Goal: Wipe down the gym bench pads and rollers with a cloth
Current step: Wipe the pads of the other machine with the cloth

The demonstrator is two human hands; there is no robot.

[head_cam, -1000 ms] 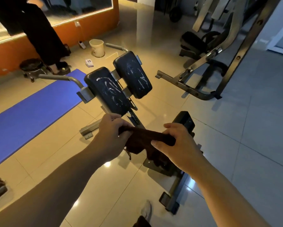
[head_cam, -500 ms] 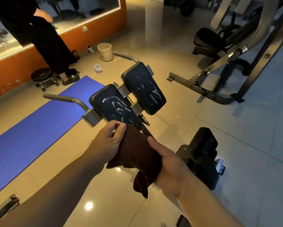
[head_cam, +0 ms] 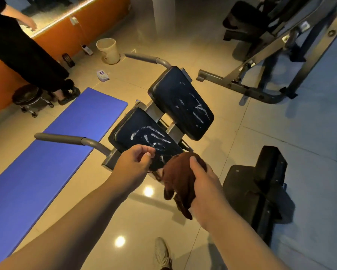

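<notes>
Head view: the right hand (head_cam: pixel 204 184) grips the bunched brown cloth (head_cam: pixel 180 176) at the near pad (head_cam: pixel 144 137) edge. The left hand (head_cam: pixel 133 165) hovers just beside it, loosely curled, empty. White streaks mark the pad.

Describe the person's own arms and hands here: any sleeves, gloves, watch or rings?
The left forearm and right forearm are bare right to the frame's bottom edge; no sleeve shows. The left hand and right hand wear no gloves. No watch, band or ring is visible on either.
</notes>
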